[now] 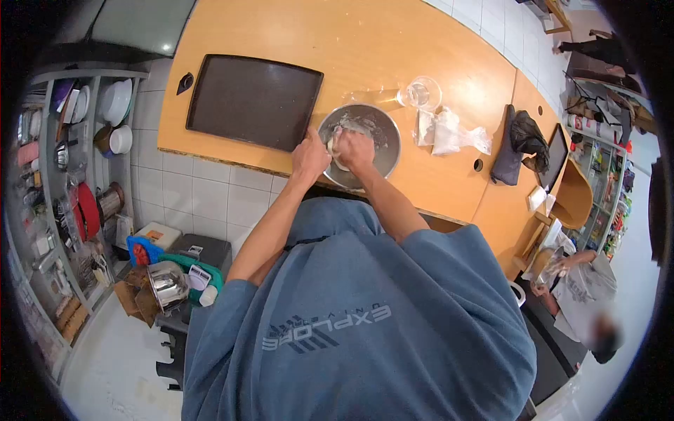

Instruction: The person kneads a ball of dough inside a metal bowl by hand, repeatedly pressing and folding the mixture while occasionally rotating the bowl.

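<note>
A steel mixing bowl [394, 144] sits at the front edge of the wooden table, its inner wall smeared with pale flour or dough. At its left rim, my left hand [309, 156] is closed, thumb up, gripping the edge. My right hand [354, 149] reaches down inside the bowl, fingers curled against pale dough [340, 163]; the hand hides part of the dough. Just left of the bowl lies a dark rectangular baking tray [254, 102], close to my left hand. Behind the bowl's right side stands a clear cup [420, 92].
Plastic bags of white powder [449, 133] lie right of the bowl on the wooden table [379, 42]. Farther right are a dark pouch [505, 151] and black plastic bag [528, 137]. Shelves [88, 175] stand at left. Another person [586, 288] handles a container at far right.
</note>
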`<state>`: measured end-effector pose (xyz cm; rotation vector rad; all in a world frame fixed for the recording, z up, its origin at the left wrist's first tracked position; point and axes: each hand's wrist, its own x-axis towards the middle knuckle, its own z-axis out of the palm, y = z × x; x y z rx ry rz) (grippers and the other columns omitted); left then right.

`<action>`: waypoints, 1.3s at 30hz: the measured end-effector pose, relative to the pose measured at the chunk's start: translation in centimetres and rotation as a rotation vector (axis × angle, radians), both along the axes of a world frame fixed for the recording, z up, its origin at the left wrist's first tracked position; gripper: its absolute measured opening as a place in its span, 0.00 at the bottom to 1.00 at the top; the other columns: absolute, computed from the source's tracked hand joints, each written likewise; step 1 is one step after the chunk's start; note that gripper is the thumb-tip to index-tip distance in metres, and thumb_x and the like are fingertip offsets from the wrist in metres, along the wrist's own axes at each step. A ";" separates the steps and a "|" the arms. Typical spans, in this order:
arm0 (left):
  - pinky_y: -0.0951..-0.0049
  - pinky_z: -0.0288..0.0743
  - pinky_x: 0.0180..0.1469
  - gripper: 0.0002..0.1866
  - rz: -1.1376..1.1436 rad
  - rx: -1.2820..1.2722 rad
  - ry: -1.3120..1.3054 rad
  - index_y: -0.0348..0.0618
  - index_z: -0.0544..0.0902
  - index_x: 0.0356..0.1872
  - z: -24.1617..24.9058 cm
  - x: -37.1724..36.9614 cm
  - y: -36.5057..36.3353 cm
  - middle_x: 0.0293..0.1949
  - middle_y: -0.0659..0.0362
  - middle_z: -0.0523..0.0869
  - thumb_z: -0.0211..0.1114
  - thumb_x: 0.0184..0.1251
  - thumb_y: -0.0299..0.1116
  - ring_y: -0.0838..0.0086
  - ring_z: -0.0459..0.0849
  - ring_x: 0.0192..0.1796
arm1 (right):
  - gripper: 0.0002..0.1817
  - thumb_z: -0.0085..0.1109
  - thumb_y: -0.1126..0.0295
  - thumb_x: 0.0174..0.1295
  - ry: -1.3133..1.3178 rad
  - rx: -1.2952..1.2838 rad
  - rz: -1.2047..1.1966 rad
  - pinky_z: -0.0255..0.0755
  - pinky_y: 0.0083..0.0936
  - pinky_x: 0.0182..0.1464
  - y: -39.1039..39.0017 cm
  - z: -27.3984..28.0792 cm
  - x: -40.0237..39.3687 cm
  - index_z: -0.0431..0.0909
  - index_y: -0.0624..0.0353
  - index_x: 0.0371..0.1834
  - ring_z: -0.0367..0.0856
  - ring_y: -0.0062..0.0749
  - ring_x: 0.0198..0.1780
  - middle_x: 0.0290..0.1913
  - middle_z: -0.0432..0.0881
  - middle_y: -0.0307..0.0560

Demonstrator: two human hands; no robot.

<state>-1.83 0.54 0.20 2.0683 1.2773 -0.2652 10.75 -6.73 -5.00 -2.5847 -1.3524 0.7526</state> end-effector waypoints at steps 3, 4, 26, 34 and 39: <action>0.43 0.80 0.51 0.26 0.032 -0.033 -0.033 0.30 0.70 0.58 0.3 -1.6 -1.5 0.43 0.33 0.87 0.67 0.67 0.39 0.38 0.87 0.46 | 0.32 0.38 0.50 0.76 0.000 -0.009 -0.019 0.82 0.51 0.41 0.0 0.3 -0.3 0.88 0.61 0.30 0.89 0.60 0.36 0.32 0.87 0.65; 0.43 0.79 0.51 0.26 0.033 -0.019 -0.056 0.31 0.70 0.58 0.7 -2.2 -2.3 0.43 0.33 0.87 0.66 0.68 0.39 0.37 0.87 0.46 | 0.32 0.38 0.50 0.76 -0.010 0.002 -0.028 0.82 0.52 0.41 0.1 0.0 -0.2 0.88 0.61 0.31 0.88 0.61 0.36 0.32 0.87 0.65; 0.45 0.81 0.48 0.19 0.133 0.026 0.007 0.30 0.88 0.37 -0.1 -1.7 -2.3 0.42 0.38 0.88 0.61 0.72 0.41 0.40 0.88 0.46 | 0.27 0.68 0.55 0.55 -0.004 0.099 0.011 0.80 0.52 0.52 -3.9 2.5 -0.4 0.82 0.60 0.55 0.84 0.62 0.50 0.42 0.86 0.67; 0.45 0.81 0.47 0.21 0.107 0.056 -0.012 0.30 0.89 0.33 -0.6 -1.7 -2.3 0.37 0.37 0.89 0.61 0.72 0.42 0.40 0.88 0.42 | 0.14 0.60 0.63 0.61 -0.075 0.206 -0.074 0.80 0.54 0.46 -3.9 2.6 -3.7 0.79 0.62 0.43 0.82 0.59 0.49 0.45 0.82 0.60; 0.46 0.81 0.46 0.20 0.089 0.073 -0.048 0.30 0.89 0.31 -1.1 -2.0 -2.2 0.36 0.37 0.88 0.62 0.71 0.41 0.41 0.89 0.41 | 0.14 0.60 0.62 0.61 -0.080 0.211 -0.092 0.81 0.54 0.47 -2.5 1.7 -2.5 0.78 0.61 0.43 0.82 0.59 0.50 0.46 0.82 0.60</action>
